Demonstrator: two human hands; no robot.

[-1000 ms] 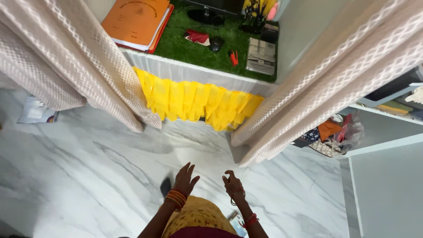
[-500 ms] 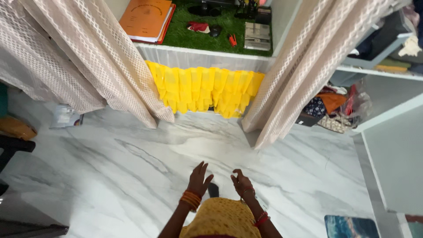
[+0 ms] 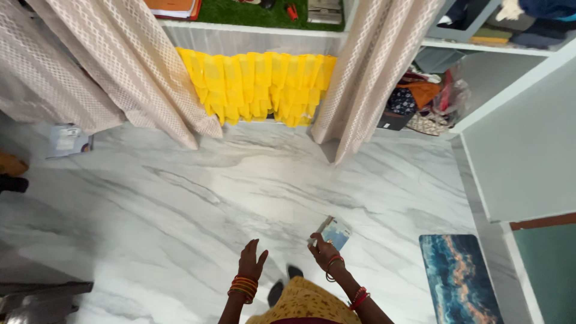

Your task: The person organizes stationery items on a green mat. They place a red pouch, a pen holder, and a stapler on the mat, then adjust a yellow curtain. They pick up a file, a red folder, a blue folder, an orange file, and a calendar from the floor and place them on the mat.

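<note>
While we look down from the head camera, we see the right hand raised over the white marble floor, its fingers pinched on the lower corner of a small flat blue-and-white packet, which is held above the floor just ahead of the body. We see the left hand beside it, apart from the packet, palm open with fingers spread and touching nothing. Orange bangles circle the left wrist. Farther off, we note beige net curtains flanking a yellow frilled cloth, and a blue patterned mat lies on the floor to the right.
</note>
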